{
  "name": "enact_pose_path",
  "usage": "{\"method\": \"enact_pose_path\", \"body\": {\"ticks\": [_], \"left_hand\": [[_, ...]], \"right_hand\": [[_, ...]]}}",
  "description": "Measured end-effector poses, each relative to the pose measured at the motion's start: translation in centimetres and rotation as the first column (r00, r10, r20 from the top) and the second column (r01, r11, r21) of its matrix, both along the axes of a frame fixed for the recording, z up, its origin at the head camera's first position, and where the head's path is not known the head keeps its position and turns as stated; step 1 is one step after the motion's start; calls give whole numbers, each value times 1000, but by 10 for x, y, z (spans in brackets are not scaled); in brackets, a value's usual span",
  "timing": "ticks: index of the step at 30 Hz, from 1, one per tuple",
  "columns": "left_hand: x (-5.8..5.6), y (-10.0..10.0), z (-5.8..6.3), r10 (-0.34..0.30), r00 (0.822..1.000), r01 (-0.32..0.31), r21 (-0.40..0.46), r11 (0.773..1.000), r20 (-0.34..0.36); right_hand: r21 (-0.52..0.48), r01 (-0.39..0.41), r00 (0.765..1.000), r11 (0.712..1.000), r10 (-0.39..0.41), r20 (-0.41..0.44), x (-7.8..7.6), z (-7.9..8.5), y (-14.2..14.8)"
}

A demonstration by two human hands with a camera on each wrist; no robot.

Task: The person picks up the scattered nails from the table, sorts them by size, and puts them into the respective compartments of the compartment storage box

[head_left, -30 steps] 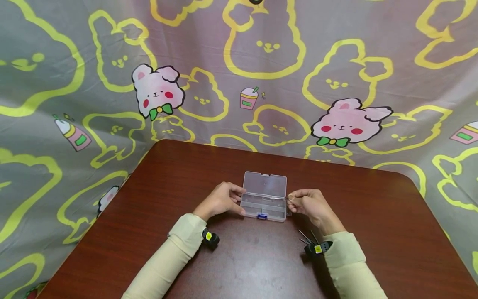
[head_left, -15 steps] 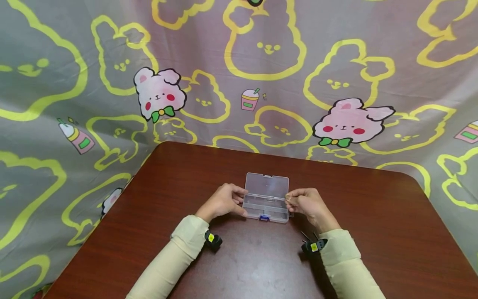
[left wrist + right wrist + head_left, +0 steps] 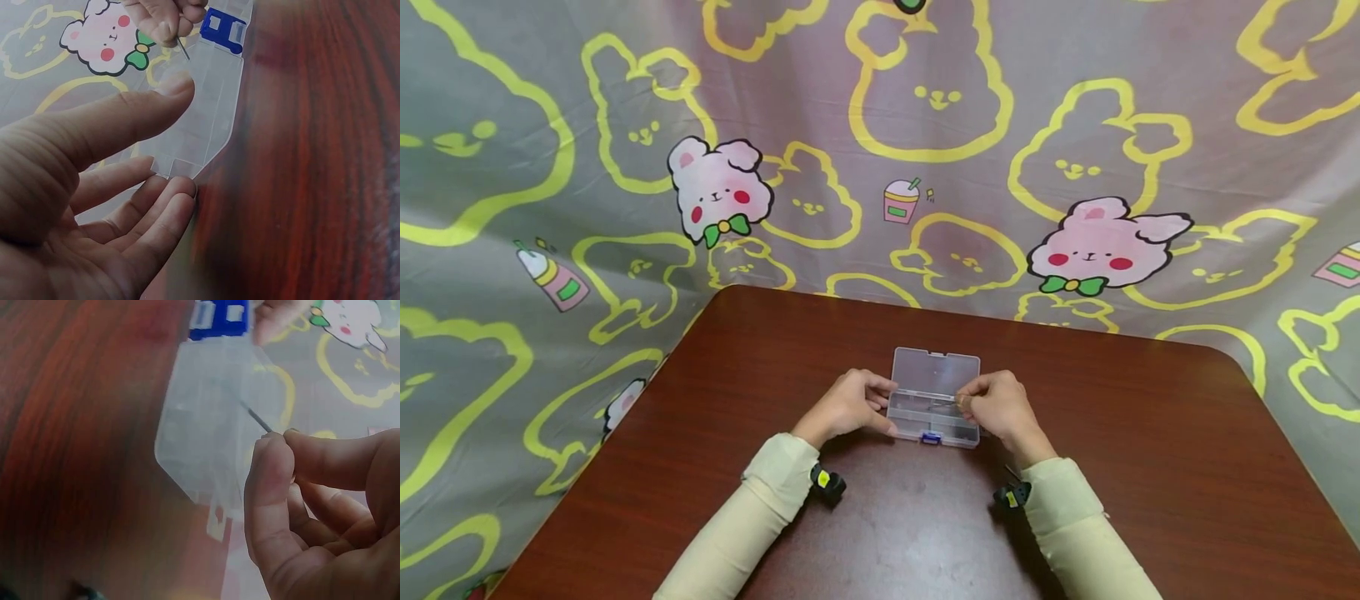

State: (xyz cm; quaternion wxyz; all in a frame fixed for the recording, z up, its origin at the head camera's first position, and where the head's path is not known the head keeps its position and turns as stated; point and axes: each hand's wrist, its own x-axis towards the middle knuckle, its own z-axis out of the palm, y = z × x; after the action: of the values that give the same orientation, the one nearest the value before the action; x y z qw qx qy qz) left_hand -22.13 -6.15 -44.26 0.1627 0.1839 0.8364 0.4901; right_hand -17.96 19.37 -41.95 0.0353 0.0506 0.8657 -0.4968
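Note:
A clear plastic compartment box [image 3: 912, 425] with a blue latch [image 3: 931, 437] stands on the table, its lid [image 3: 936, 371] tilted up at the back. My left hand [image 3: 847, 404] holds the box's left end, thumb by the front corner and fingers at the end wall, as the left wrist view shows. My right hand [image 3: 1000, 408] pinches a thin metal rod [image 3: 257, 419] between thumb and fingertips. That rod points left over the back compartment. Whether its tip touches the box floor I cannot tell. My right hand hides part of the box's right side.
On the dark red-brown table [image 3: 880, 533], a thin dark rod [image 3: 1011, 472] shows beside the right wrist camera [image 3: 1011, 497], the rest hidden. A patterned curtain [image 3: 820, 108] hangs behind the table and along its sides.
My right hand has moved left with the metal rod, from the box's right edge to over the back compartment. My left hand stays at the box's left end.

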Motion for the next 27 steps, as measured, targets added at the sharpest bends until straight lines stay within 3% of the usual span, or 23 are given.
{"method": "enact_pose_path", "body": {"ticks": [3,12,27], "left_hand": [[0,0,0,-1,1000,1,0,1000,-2],[1,1,-1,-5,1000,5,-1,1000,-1],[-3,1,-1,-13,1000,13,-19,1000,-13]], "right_hand": [[44,-1,1000,999,1,-3,0,-1,-4],[49,4,1000,999,-4,3,0,-1,-3],[-61,10,999,998,-8,31,4,5,15]]}}
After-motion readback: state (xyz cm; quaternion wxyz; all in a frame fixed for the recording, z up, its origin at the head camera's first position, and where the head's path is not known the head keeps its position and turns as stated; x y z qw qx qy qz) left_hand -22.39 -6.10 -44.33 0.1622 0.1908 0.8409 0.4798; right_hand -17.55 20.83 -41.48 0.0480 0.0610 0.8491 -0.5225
